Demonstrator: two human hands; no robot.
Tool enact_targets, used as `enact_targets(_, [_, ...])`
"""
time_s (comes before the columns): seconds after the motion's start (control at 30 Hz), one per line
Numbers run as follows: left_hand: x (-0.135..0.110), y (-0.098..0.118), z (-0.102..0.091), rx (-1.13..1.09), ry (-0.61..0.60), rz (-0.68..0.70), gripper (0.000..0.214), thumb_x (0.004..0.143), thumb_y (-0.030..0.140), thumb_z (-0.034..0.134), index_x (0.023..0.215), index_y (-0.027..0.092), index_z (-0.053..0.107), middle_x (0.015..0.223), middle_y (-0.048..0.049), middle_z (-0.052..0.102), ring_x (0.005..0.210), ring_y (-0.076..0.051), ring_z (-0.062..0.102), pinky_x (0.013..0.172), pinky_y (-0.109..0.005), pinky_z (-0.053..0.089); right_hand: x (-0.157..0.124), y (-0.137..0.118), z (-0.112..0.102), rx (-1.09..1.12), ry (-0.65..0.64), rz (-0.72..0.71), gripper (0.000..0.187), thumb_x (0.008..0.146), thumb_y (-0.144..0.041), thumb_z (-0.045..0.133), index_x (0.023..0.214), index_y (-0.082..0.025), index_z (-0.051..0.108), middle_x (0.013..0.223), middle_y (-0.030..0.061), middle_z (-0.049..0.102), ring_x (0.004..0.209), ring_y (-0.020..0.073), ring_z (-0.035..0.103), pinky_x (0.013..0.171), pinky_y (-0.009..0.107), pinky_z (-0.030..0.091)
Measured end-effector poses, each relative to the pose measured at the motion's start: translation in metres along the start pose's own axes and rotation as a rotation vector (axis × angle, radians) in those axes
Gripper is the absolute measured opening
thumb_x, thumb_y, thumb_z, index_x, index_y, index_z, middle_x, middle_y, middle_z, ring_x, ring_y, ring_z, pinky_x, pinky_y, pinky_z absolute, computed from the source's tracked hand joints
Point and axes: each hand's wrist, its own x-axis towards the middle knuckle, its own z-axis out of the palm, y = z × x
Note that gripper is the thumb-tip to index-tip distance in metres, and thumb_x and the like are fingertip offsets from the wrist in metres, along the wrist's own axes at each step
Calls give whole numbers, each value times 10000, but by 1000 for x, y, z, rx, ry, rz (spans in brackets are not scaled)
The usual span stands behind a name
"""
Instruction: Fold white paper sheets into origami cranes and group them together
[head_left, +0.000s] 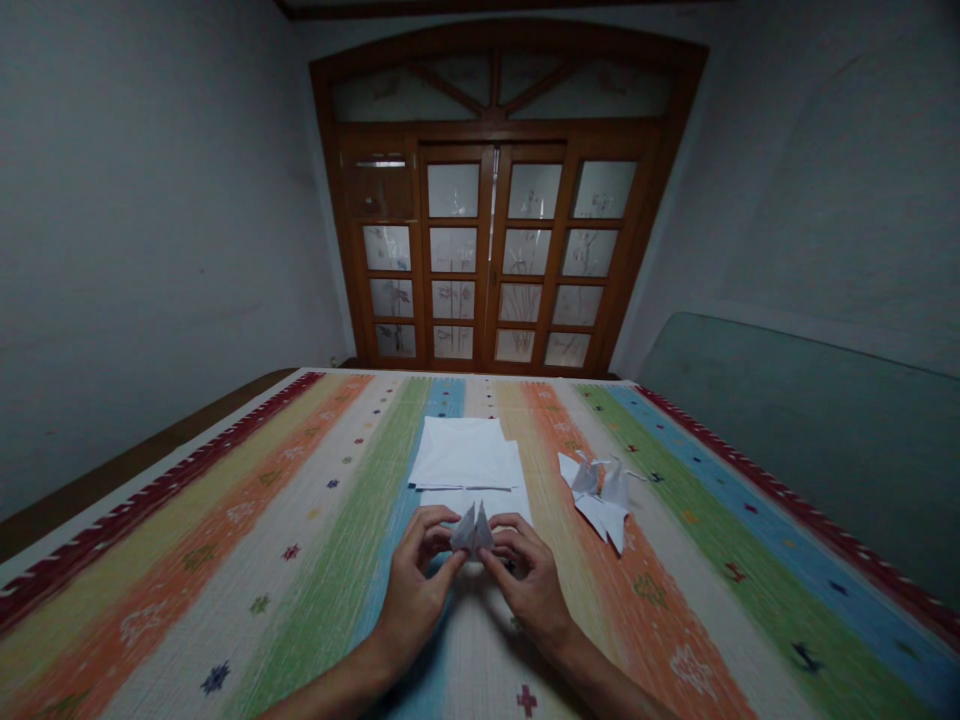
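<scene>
Paper [465, 533] stands points-up between left hand [417, 578] and right hand [535, 580], equally near; both pinch it, seemingly by its sides.

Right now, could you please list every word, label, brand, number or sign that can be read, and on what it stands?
None: no readable text shows.
The folded paper held by the left hand and right hand, the white sheets and the paper cranes show no writing.
The striped cloth shows only decorative motifs.
</scene>
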Motion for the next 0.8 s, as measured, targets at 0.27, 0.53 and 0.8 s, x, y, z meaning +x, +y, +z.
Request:
enact_targets(0.27, [2, -6, -1, 14, -23, -66, 296, 776, 248, 726, 1052, 210, 629, 1014, -52, 686, 981, -230, 672, 886, -335, 544, 1, 8, 3, 68, 25, 162, 409, 754, -557, 790, 890, -175, 738, 817, 92, 740, 764, 248, 702, 709, 343, 581])
enact_targets(0.53, [1, -10, -2, 47, -22, -103, 347, 742, 259, 756, 1060, 214, 626, 936, -34, 671, 911, -216, 660, 783, -298, 549, -4, 12, 5, 109, 55, 162, 456, 788, -376, 772, 1176, -247, 569, 818, 7, 674, 736, 185, 681, 656, 266, 556])
enact_targets(0.8, [-4, -13, 4, 24, -64, -149, 420, 707, 251, 797, 1084, 214, 615, 999, -45, 664, 967, -221, 648, 777, -283, 540, -7, 17, 4, 64, 10, 70, 377, 828, -237, 665, 1189, -239, 554, 1110, 71, 639, 768, 177, 698, 663, 280, 567])
